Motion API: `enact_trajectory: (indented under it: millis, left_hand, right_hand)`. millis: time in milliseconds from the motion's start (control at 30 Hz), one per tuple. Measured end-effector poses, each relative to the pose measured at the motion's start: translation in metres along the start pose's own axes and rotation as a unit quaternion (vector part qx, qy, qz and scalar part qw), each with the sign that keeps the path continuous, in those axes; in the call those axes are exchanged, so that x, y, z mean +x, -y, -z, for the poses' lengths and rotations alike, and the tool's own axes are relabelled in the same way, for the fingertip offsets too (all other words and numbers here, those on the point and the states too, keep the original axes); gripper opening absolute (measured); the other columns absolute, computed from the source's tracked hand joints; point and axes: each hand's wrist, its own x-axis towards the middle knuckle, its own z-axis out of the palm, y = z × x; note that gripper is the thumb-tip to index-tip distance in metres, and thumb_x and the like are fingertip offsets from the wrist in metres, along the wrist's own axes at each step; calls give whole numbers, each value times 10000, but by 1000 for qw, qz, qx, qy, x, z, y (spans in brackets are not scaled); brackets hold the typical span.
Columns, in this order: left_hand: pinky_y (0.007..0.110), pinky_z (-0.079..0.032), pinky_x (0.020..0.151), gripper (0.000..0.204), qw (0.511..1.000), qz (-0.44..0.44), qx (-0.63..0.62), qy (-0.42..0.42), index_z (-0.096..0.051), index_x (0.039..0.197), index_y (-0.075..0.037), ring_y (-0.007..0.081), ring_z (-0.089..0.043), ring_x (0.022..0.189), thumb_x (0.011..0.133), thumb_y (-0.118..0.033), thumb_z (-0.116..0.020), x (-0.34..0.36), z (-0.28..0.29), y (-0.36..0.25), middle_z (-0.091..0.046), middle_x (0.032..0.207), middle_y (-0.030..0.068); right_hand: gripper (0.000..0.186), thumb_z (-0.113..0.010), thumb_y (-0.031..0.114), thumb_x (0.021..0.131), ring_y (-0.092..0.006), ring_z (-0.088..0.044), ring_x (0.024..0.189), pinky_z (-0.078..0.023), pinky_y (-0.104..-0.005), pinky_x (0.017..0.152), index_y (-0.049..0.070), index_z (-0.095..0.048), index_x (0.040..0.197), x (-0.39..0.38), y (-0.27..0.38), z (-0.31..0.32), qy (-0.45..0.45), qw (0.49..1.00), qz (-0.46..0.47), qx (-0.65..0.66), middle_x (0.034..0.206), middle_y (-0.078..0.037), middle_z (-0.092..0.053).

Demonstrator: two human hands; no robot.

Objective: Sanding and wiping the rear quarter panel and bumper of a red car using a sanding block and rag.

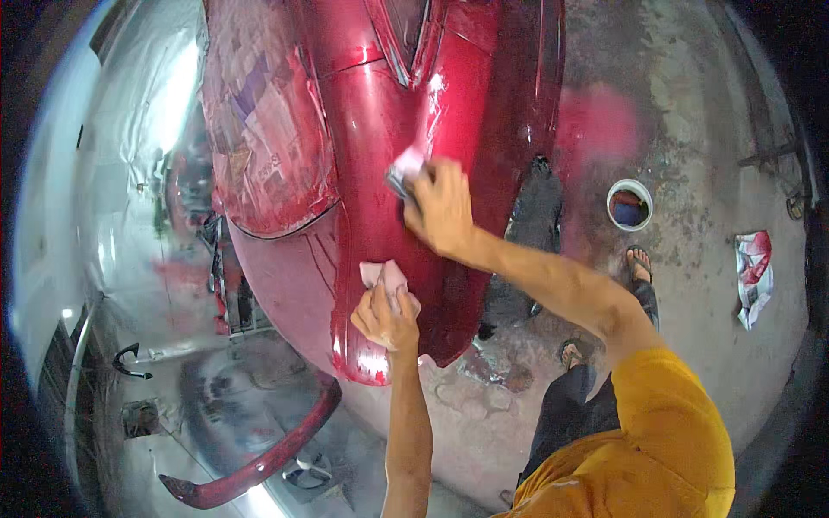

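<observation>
A glossy dark-red car body panel [367, 155] stretches away in front of me, with a bright streak of light along its ridge. My right hand [445, 211] is closed around a dark block [399, 180] with something pale and pinkish [411, 159] at its top, held at the middle of the panel. The hand is a little blurred, and I cannot make out the block's underside. Nearer to me, my left hand [384, 318] pinches a crumpled pale-pink cloth [386, 276] over the panel's near end.
Paper masking [272, 164] with red overspray covers the area left of the panel. On the floor at right stand a white bucket [611, 207] with dark contents and a red-stained crumpled sheet [753, 276]. A curved red strip [259, 466] lies at lower left. My sandalled feet [640, 263] stand beside the car.
</observation>
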Motion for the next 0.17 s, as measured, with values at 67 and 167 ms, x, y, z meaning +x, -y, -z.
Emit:
enact_trajectory:
  millis: [67, 167]
  left_hand:
    - [491, -508, 848, 337, 1000, 18, -10, -18, -769, 1171, -59, 351, -607, 982, 896, -246, -827, -24, 2, 1, -662, 1096, 134]
    - [521, -511, 919, 467, 996, 90, -3, -25, -768, 1249, -89, 347, -612, 1013, 854, -319, -866, -59, 1, 21, -658, 1104, 136]
  right_hand:
    - [442, -764, 94, 758, -401, -571, 1033, -477, -517, 823, 97, -664, 1189, -23, -17, 9, 43, 990, 130, 28, 1138, -241, -570]
    - [434, -773, 96, 774, -388, -606, 1024, -506, -537, 797, 101, -672, 1197, -7, -13, 10, 121, 991, 41, 24, 1151, -245, -591]
